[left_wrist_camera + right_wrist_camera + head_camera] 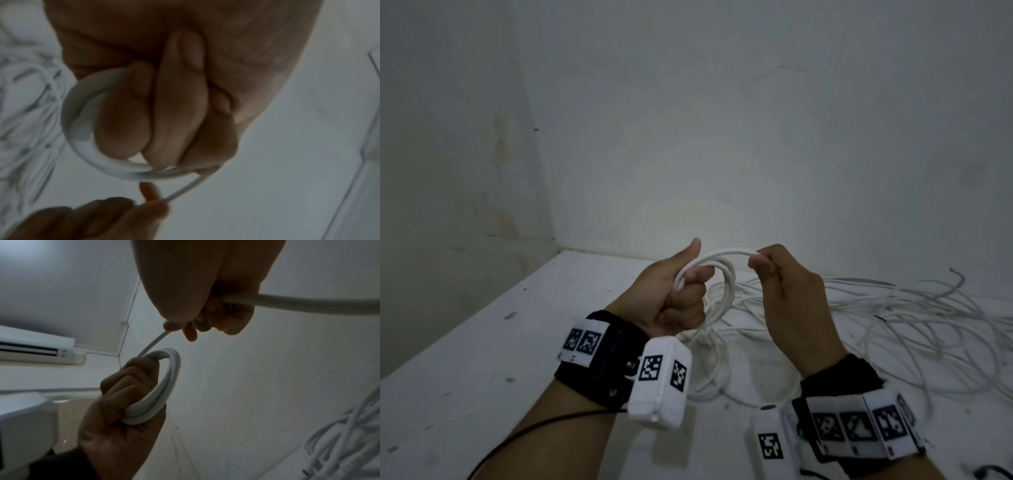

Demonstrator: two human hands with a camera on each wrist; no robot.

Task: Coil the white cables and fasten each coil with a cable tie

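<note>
My left hand (685,291) grips a small coil of white cable (724,291), fingers curled through its loops and thumb raised. The same coil (164,386) shows as several stacked turns in that fist in the right wrist view, and as a ring (82,138) around the fingers in the left wrist view. My right hand (767,267) pinches the free run of the cable (726,255) just right of the coil, held above the table. That cable (308,303) passes through the right fist and trails off to the right. No cable tie is visible.
A loose tangle of white cables (893,322) sprawls over the white table (482,359) to the right and under my hands. White walls meet in a corner (551,222) behind. A black cord (989,474) lies at the lower right edge. An air conditioner (37,350) hangs high on the wall.
</note>
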